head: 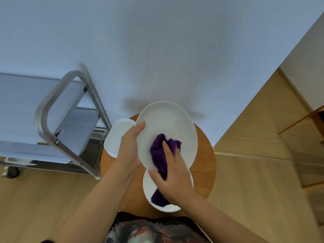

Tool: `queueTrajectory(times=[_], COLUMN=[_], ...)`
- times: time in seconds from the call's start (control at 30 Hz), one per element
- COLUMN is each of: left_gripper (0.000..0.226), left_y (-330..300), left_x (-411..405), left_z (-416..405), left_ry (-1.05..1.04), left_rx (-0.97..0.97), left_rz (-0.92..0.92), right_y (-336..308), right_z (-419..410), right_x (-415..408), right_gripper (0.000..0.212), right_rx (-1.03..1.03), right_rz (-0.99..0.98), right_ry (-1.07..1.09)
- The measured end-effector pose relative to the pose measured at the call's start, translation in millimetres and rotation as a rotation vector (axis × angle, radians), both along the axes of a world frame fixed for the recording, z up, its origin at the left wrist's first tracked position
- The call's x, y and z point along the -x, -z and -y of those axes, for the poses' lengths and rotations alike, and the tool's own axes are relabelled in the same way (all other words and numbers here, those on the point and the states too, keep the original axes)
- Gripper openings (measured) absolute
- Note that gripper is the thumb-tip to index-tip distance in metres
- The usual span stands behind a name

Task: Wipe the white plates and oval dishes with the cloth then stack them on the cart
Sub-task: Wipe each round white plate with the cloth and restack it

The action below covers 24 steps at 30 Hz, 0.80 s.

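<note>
A white oval dish [166, 127] was held tilted above a round wooden table, its hollow facing the camera. A crumpled purple cloth [160, 155] lay against its lower inside, one end hanging below the rim. Beneath it a white plate [149, 188] sat on the table. Another white dish [115, 137] lay at the table's left edge, beside the steel cart [52, 120].

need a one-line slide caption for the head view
Left hand tilts a white oval dish while the right hand presses a purple cloth into it, above a round wooden table.
</note>
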<state>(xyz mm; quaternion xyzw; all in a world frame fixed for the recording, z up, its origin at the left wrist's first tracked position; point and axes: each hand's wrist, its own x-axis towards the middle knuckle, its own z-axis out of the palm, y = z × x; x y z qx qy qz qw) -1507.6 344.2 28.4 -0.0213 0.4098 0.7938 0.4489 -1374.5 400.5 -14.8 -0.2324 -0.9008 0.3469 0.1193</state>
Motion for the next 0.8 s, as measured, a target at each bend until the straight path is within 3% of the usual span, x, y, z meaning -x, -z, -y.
queueTrajectory(times=[0.1, 0.27, 0.33, 0.43, 0.57, 0.67, 0.8], left_gripper=[0.026, 0.021, 0.026, 0.044, 0.029, 0.028, 0.015], left_y=[-2.7, -0.6, -3.2, -16.0, -33.1, -28.4, -15.7], left_x=[-9.3, -26.5, -22.5, 11.9, 53.7, 51.0, 9.3], left_z=[-3.4, -16.0, -14.3, -5.6, -0.1, -0.1, -15.9], left_ry=[-0.135, -0.266, -0.196, 0.075, 0.206, 0.167, 0.016], left_rx=[0.184, 0.367, 0.344, 0.402, 0.531, 0.551, 0.372], left_rz=[0.033, -0.024, -0.042, -0.21, -0.163, -0.144, 0.043], right_y=[3.0, 2.9, -1.2, -10.2, -14.8, -12.8, -12.1], right_z=[8.3, -0.2, -5.7, -22.9, -38.9, -38.8, -8.7], right_x=[8.0, 12.7, 8.4, -2.1, -11.0, -15.1, 2.5], right_gripper=[0.095, 0.069, 0.064, 0.064, 0.066, 0.068, 0.067], right_rx=[-0.016, -0.174, -0.224, -0.384, -0.627, -0.624, -0.421], right_rz=[0.05, 0.044, -0.023, -0.125, -0.154, -0.137, -0.056], right_ry=[-0.072, 0.028, -0.005, -0.11, -0.382, -0.371, -0.099])
